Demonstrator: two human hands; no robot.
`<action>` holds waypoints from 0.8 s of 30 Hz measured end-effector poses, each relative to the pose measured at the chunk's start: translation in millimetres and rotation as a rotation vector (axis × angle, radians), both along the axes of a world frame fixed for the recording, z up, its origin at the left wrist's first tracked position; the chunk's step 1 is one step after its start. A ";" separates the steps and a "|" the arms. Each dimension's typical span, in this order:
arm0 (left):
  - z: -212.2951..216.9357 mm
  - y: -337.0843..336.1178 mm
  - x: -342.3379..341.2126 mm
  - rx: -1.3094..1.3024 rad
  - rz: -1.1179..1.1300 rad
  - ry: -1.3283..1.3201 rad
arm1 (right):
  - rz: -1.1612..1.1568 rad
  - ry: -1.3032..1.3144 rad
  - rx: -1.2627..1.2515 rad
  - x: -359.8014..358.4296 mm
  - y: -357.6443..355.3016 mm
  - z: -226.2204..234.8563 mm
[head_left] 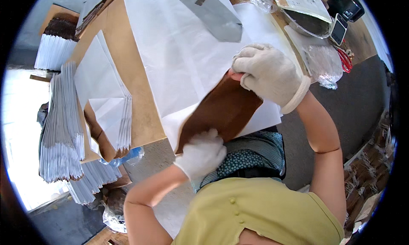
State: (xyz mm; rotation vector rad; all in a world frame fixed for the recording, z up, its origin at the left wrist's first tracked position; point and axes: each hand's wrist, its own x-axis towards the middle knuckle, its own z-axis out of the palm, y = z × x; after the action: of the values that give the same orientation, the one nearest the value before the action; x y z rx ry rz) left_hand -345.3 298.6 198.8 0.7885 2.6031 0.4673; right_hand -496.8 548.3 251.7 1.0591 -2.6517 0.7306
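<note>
1. At the table's near side, the brown sheet lay over white paper.
2. Right gloved hand had its fingers bunched together, clamped on the sheet's far end.
3. Left gloved hand was on the near end; fingers too blurry to tell, tbh.
4. Folded white sheets sat left.

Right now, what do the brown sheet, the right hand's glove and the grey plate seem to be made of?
Brown sheet: probably matte paper, judging by its dull surface and thin edges.
Right hand's glove: apparently soft, matte cloth, since it wrinkles and has a thick cuff.
Grey plate: smooth, faintly shiny; metal or plastic, I cannot tell.
</note>
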 end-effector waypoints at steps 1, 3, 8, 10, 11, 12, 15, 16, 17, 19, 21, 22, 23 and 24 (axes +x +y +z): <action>7.3 -0.7 -18.7 -0.210 -0.351 0.197 | 0.002 -0.159 -0.039 -2.4 11.2 3.4; -21.8 -9.6 -43.2 -0.228 -0.348 0.324 | -0.145 -0.401 -0.507 -7.0 25.4 -16.9; 16.5 93.7 -138.4 -0.391 -0.192 0.184 | -0.306 -0.002 0.126 -0.3 77.7 -113.1; 5.3 110.0 -153.8 -0.427 -0.109 0.020 | -0.449 -0.230 0.031 11.2 80.3 -125.0; -5.2 112.9 -157.4 -0.440 -0.133 -0.010 | -0.527 -0.292 -0.022 16.0 86.7 -127.8; -20.4 114.3 -159.0 -0.457 -0.159 -0.045 | -0.606 -0.359 -0.078 22.4 92.3 -131.9; -134.0 64.3 -152.0 0.344 0.160 -0.316 | -0.569 -0.408 -0.397 44.2 65.2 -108.6; -136.1 65.2 -155.0 0.384 0.117 -0.308 | -0.568 -0.444 -0.528 49.4 58.2 -106.0; -138.0 65.5 -156.8 0.423 0.077 -0.301 | -0.402 -0.309 -0.607 52.2 51.5 -119.3; -106.5 72.5 -163.1 0.183 -0.159 -0.085 | -0.431 -0.269 -0.483 63.2 35.0 -123.2; -49.8 70.1 -175.9 -0.162 -0.398 -0.019 | -0.401 -0.277 -0.367 68.4 29.6 -128.3; -29.7 58.0 -187.6 -0.219 -0.437 -0.169 | -0.384 -0.265 -0.334 67.8 29.7 -131.2; 5.8 61.6 -202.3 -0.239 -0.271 -0.555 | -0.366 -0.256 -0.296 67.5 31.4 -132.1; 35.8 70.4 -221.3 -0.294 -0.068 -0.877 | -0.369 -0.252 -0.246 68.9 35.9 -133.8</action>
State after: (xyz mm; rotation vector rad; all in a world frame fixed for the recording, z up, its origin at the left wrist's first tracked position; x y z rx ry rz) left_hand -566.7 369.1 234.5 0.4254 1.7628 0.3000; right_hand -427.9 584.2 117.9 0.4216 -2.7485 1.1259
